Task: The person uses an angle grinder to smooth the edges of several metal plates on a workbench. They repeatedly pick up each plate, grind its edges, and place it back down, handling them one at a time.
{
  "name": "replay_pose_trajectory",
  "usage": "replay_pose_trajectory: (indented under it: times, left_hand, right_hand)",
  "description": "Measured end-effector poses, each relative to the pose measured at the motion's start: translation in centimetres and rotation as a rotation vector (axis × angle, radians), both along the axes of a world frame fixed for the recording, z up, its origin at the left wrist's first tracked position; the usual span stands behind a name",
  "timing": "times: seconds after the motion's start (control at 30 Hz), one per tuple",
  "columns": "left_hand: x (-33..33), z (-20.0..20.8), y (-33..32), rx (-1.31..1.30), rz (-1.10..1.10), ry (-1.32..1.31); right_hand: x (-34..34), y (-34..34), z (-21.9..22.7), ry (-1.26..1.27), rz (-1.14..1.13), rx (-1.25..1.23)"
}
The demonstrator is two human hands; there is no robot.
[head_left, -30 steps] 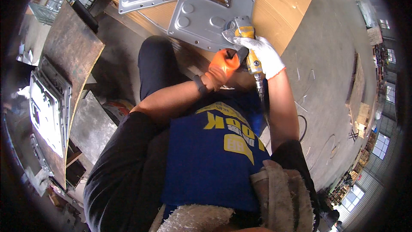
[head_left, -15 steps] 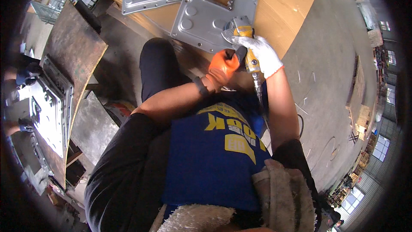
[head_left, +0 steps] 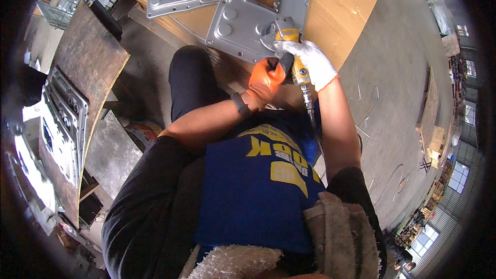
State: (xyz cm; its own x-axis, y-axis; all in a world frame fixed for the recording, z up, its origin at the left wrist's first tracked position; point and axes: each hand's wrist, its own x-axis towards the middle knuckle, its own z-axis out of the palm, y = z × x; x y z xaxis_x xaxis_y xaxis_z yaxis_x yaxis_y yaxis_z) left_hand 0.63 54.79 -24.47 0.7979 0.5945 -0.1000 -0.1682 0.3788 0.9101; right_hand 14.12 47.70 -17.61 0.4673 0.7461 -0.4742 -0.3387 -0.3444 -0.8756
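Note:
My right hand (head_left: 316, 63), in a white knit glove, is wrapped round the body of a yellow air grinder (head_left: 287, 35). My left hand (head_left: 265, 78), in an orange-coated glove, grips the grinder's dark side handle (head_left: 286, 61). The grinder's disc end is over the near right corner of a grey stamped metal plate (head_left: 232, 15); whether it touches cannot be made out. That plate has raised round bosses and a square cutout. A metal hose fitting (head_left: 307, 98) runs from the grinder's rear toward my body.
More grey metal plates (head_left: 173, 1) overlap at the left on the cardboard-covered surface (head_left: 346, 0). Farther left, a worn board (head_left: 93, 41) carries bright metal plates (head_left: 59, 134), beside a co-worker's dark sleeve or glove (head_left: 32, 85). Thin wires (head_left: 373, 98) lie on the floor at right.
The grinder and both my hands have shifted slightly left across the plate corner. At the far left, the co-worker's hands have moved and a bright plate there has shifted.

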Motion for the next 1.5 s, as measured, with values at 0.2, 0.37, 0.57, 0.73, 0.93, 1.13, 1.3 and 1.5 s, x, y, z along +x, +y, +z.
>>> replay_pose_trajectory:
  times: [0.2,0.37,0.57,0.73,0.93,1.13,1.3,1.5]
  left_hand:
    - [-1.1,1.0,0.5,0.085,-0.051,0.073]
    - [0.4,-4.8,-0.7,0.056,-0.042,-0.001]
    - [0.2,1.1,4.5,0.151,-0.112,0.102]
    - [5.2,4.5,9.6,1.123,0.089,0.22]
    - [13.2,3.0,12.1,1.693,-0.295,0.806]
    - [16.5,2.3,13.1,1.409,-0.299,1.022]
    - [12.3,7.8,14.4,1.316,-0.19,1.052]
    - [-1.8,13.1,21.0,1.163,0.009,0.714]
  right_hand:
    - [-0.7,-0.1,1.2,-0.017,-0.007,-0.029]
    - [-0.1,-0.4,-0.7,-0.055,0.022,0.018]
    - [0.5,-3.5,-0.8,0.051,-0.251,0.102]
    - [2.2,-7.3,-4.5,0.341,-0.652,0.48]
    - [4.6,-7.8,-3.9,0.224,-0.795,0.42]
    - [5.9,-8.1,-5.0,0.255,-0.749,0.488]
    - [5.2,-7.7,-4.2,0.189,-0.782,0.414]
    - [5.7,-7.3,-6.2,0.184,-0.71,0.306]
